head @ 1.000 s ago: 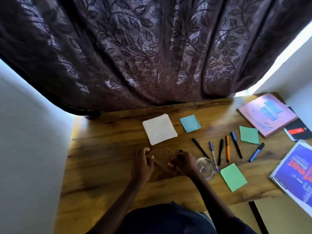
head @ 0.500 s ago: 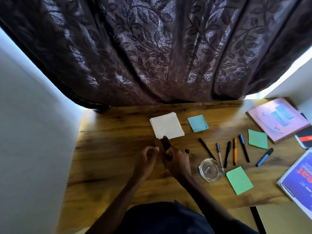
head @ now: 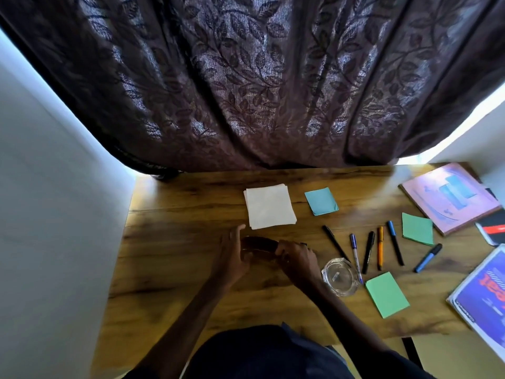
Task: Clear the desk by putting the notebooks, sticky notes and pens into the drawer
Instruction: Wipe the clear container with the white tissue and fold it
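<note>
My right hand (head: 297, 261) grips the right end of a dark brown oblong object (head: 259, 247) just above the wooden desk (head: 175, 272). My left hand (head: 232, 258) rests against the object's left end with its fingers apart. To the right lie several pens: a black pen (head: 335, 243), a blue ballpoint (head: 356, 257), a black marker (head: 368, 251), an orange pen (head: 380, 247), a blue-capped pen (head: 395, 242) and a blue marker (head: 427, 257). A blue sticky pad (head: 321, 201) and two green pads (head: 417, 228) (head: 386, 294) lie among them. No drawer is in view.
A white paper stack (head: 269, 206) lies behind my hands. A glass ashtray (head: 340, 276) sits beside my right wrist. A pink notebook (head: 448, 196), a black and red notebook (head: 492, 228) and a blue printed notebook (head: 481, 294) lie at the right edge. A dark curtain (head: 246, 91) hangs behind the desk.
The dark object stood upright in my right hand half a second ago and now lies level between both hands. My left hand has opened from a fist.
</note>
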